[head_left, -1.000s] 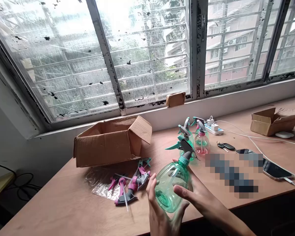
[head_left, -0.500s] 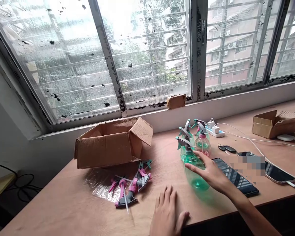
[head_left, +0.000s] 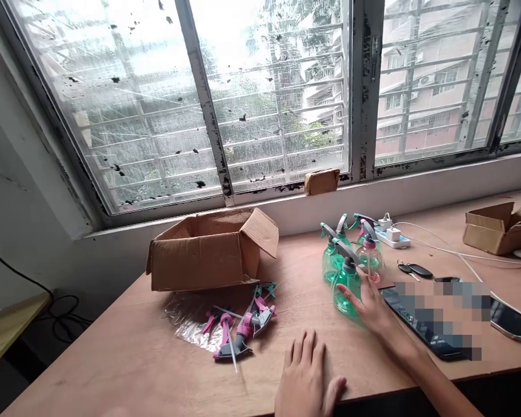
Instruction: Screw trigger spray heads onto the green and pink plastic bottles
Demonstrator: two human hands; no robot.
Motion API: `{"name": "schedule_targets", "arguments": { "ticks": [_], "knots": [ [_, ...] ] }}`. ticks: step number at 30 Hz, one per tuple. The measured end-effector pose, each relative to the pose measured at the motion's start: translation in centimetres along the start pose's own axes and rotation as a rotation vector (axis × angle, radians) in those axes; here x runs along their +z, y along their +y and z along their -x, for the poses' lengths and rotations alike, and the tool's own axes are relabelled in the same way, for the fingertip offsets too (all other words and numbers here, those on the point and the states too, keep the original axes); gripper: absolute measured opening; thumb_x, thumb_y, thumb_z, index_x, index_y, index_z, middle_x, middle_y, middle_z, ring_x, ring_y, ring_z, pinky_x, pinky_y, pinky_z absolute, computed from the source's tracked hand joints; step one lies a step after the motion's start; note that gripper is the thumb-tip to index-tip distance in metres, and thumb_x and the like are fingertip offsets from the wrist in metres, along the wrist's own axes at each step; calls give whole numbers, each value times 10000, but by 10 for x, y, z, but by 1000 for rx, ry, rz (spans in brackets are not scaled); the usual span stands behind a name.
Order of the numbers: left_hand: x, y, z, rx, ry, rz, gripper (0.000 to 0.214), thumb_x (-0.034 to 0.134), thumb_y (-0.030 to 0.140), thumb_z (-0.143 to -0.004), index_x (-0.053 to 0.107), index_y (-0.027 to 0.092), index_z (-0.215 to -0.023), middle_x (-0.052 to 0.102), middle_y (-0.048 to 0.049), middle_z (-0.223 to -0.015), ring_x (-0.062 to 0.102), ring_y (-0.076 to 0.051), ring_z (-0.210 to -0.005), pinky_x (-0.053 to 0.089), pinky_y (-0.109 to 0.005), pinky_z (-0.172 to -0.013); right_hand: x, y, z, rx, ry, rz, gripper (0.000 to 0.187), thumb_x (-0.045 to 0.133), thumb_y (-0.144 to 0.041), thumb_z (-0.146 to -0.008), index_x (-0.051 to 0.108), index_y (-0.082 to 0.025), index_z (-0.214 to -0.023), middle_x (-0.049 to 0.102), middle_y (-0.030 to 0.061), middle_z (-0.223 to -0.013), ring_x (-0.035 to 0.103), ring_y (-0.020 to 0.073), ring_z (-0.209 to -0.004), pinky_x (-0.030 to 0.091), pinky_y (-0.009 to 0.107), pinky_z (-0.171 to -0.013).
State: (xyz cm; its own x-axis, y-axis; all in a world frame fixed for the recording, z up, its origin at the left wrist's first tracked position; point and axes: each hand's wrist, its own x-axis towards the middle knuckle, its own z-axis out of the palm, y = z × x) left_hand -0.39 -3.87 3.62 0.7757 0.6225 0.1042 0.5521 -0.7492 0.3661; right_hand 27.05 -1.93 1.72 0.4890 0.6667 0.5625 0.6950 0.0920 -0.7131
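Note:
My right hand (head_left: 375,310) is around the nearest green spray bottle (head_left: 345,296), its thumb on the near side and its other fingers partly hidden behind. The bottle stands upright with a grey trigger head. Close behind it stand another green spray bottle (head_left: 331,263), more green-headed bottles partly hidden, and a clear one with a pink collar (head_left: 370,258). My left hand (head_left: 302,376) lies flat on the table (head_left: 156,376) with fingers stretched out, holding nothing. To its left are loose pink-and-grey spray heads (head_left: 238,339) on a clear plastic bag (head_left: 193,330).
An open cardboard box (head_left: 199,260) stands at the back left, below the window. To the right are a power strip (head_left: 397,240), keys (head_left: 419,270), a dark tablet or phone (head_left: 410,318), another phone (head_left: 514,321) with a cable, and a small open carton (head_left: 486,231).
My right hand has moved the green bottle slightly away from me, closer to the other bottles. The view has shifted a little left. My left hand stays flat on the table.

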Motion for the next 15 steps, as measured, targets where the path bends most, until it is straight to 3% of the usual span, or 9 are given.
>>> {"name": "schedule_targets", "arguments": {
  "ticks": [2,5,8,12,14,15],
  "knots": [
    [1,4,0,-31,27,21,735,452,698,-1029,555,205,-1564,429,-121,-1726,379,-413,-1608,365,-670,-1298,2,2,2,1,17,29,962,441,-839,-969,344,-147,-1629,448,292,-1631,356,477,-1582,334,716,-1250],
    [3,7,0,-56,56,39,693,523,657,-1017,582,210,-1543,446,-116,-1718,396,-417,-1599,363,-673,-1298,-1,-2,7,-3,56,69,1136,459,-876,-937,162,-89,-1700,296,330,-1706,246,513,-1620,280,741,-1269],
    [6,6,-1,-51,60,30,679,573,616,-1005,577,204,-1545,447,-125,-1715,408,-425,-1590,373,-682,-1289,-6,-23,18,-89,207,129,1100,477,-794,-992,20,-118,-1730,127,314,-1765,141,519,-1646,257,770,-1266],
    [13,4,-1,-13,113,-11,683,567,622,-1008,583,187,-1533,472,-152,-1696,450,-436,-1562,424,-682,-1258,-12,-82,37,-376,437,132,955,629,-557,-1029,82,-230,-1739,80,239,-1789,124,518,-1645,316,795,-1226],
    [18,3,-1,12,163,-48,697,571,638,-1001,591,174,-1521,524,-176,-1657,505,-444,-1521,471,-673,-1227,-8,-125,35,-570,405,98,851,663,-395,-1030,179,-285,-1721,199,198,-1761,230,479,-1626,324,769,-1240],
    [21,2,-2,23,192,-68,705,572,651,-996,600,168,-1510,557,-184,-1630,540,-446,-1492,499,-665,-1206,-3,-149,28,-650,315,72,768,648,-322,-1035,254,-299,-1694,300,179,-1722,325,434,-1597,335,723,-1261]
  ]
}}
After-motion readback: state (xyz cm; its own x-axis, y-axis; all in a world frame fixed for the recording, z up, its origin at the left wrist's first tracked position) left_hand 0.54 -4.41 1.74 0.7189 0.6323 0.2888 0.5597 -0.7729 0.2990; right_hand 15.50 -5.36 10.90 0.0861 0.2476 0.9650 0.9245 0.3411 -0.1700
